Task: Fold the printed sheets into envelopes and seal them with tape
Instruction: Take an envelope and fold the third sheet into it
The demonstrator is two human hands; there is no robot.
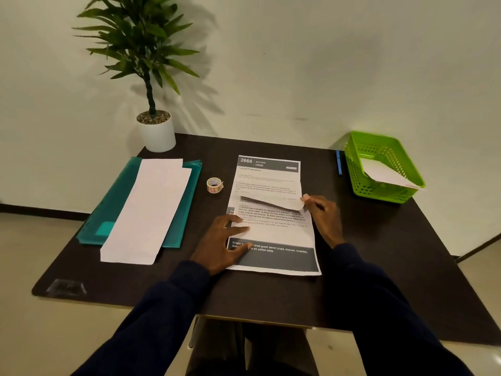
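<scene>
A printed sheet point(268, 183) headed "2666 KITCHEN" lies lengthwise in the middle of the dark table point(379, 240). My left hand point(226, 240) rests flat on its lower left part, fingers spread. My right hand point(324, 215) pinches a raised fold of paper point(273, 203) at the sheet's right edge, midway up. A small roll of tape point(214, 185) stands just left of the sheet. A long white folded sheet point(151, 210) lies on a teal folder point(108, 213) at the left.
A green plastic basket point(385, 147) at the back right holds a white folded paper point(387, 176). A blue pen point(339, 162) lies beside the basket. A potted plant point(156, 131) stands at the back left corner against the wall.
</scene>
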